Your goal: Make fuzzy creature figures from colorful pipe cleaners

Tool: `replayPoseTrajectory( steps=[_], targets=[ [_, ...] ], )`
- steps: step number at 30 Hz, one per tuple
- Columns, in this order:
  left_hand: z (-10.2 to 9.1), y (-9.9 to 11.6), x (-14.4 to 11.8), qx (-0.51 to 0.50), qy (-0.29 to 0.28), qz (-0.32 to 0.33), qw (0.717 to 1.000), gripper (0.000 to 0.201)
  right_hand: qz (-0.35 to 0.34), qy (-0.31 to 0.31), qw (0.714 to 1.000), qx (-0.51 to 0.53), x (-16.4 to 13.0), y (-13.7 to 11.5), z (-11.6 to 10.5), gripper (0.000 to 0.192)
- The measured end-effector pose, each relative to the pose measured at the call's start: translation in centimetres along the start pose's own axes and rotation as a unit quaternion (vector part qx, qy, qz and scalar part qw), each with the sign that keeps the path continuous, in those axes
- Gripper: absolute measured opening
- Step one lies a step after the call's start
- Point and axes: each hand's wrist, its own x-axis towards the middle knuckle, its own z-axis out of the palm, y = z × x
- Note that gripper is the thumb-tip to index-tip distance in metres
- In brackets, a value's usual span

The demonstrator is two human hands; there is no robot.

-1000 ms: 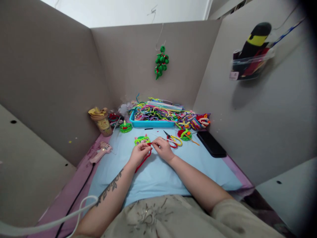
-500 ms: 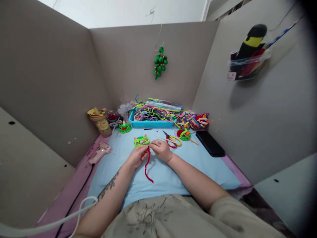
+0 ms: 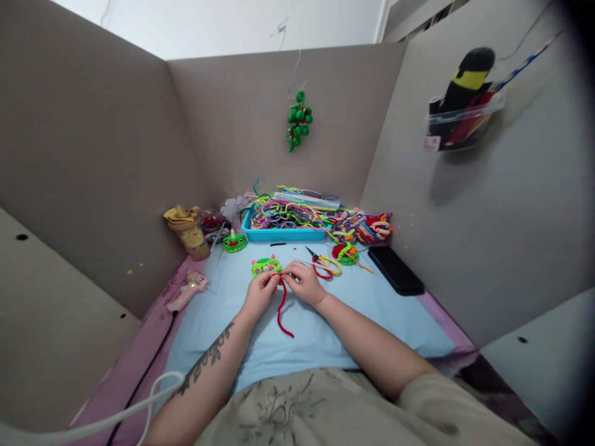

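My left hand (image 3: 258, 293) and right hand (image 3: 304, 282) meet over the blue mat (image 3: 325, 322), fingertips of both pinched on the top end of a red pipe cleaner (image 3: 281, 310). Its free length trails toward me across the mat. A green pipe-cleaner figure (image 3: 266, 266) lies just beyond my knuckles; scissors (image 3: 323, 264) lie near the right hand.

Left hand (image 3: 258, 293) and right hand (image 3: 304, 284) pinch a red pipe cleaner (image 3: 281, 308) between them; a green craft (image 3: 265, 266) lies just beyond the fingertips.
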Motion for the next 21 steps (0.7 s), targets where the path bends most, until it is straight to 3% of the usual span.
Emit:
replayPoseTrajectory(
  steps=[5,13,21],
  targets=[
    [0.05,-0.12,0.02,-0.076,-0.037,-0.045,0.995,0.035,-0.011,0.016,1.0,-0.01,0.02,0.22,0.08,0.013],
    [0.24,0.4,0.03,-0.161,-0.036,-0.115,0.98,0.042,-0.067,-0.009,0.994,-0.082,-0.47,0.75,0.2,0.023],
    [0.11,0.49,0.07,-0.164,-0.027,-0.111,0.98,0.036,-0.067,-0.008,0.995,-0.075,-0.57,0.85,0.05,0.024]
  ],
)
